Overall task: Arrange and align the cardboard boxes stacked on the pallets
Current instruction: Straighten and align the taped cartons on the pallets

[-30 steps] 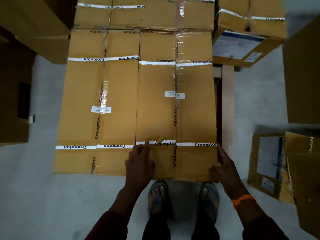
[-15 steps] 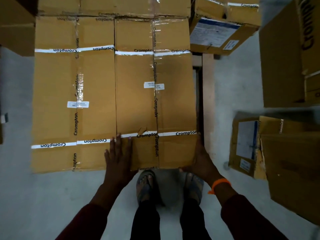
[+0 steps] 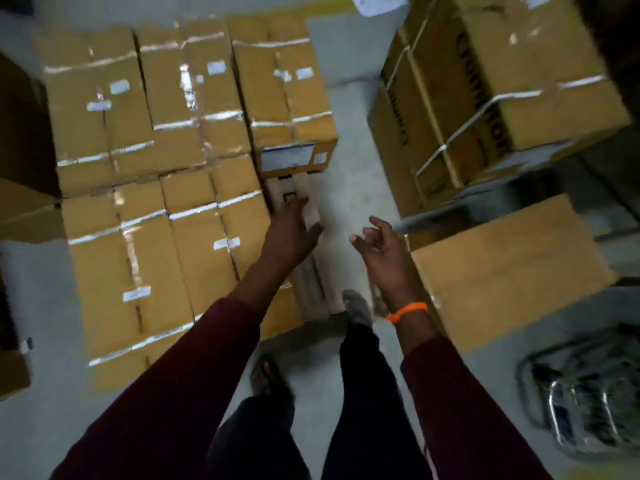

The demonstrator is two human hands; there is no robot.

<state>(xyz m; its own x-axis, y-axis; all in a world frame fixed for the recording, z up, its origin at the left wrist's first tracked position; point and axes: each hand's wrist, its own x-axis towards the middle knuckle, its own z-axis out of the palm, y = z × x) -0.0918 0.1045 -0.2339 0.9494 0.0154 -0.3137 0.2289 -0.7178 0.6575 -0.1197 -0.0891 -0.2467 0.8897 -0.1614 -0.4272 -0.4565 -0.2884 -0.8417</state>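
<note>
Cardboard boxes (image 3: pixel 180 244) beside bare pallet strip (image 3: pixel 300 184) and floor aisle (image 3: pixel 349 181); left hand (image 3: pixel 290 233), right hand (image 3: pixel 381 249) released.

Matt cardboard boxes (image 3: pixel 145 258), glossy tape (image 3: pixel 188 90)

Motion-blurred cardboard boxes (image 3: pixel 145 168), labels unreadable

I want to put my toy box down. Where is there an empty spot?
Bare floor runs between the taped boxes and the strapped boxes to the right. More floor lies left of the taped stack. The pallet is crowded, except for a few bare slats near the left hand.
</note>
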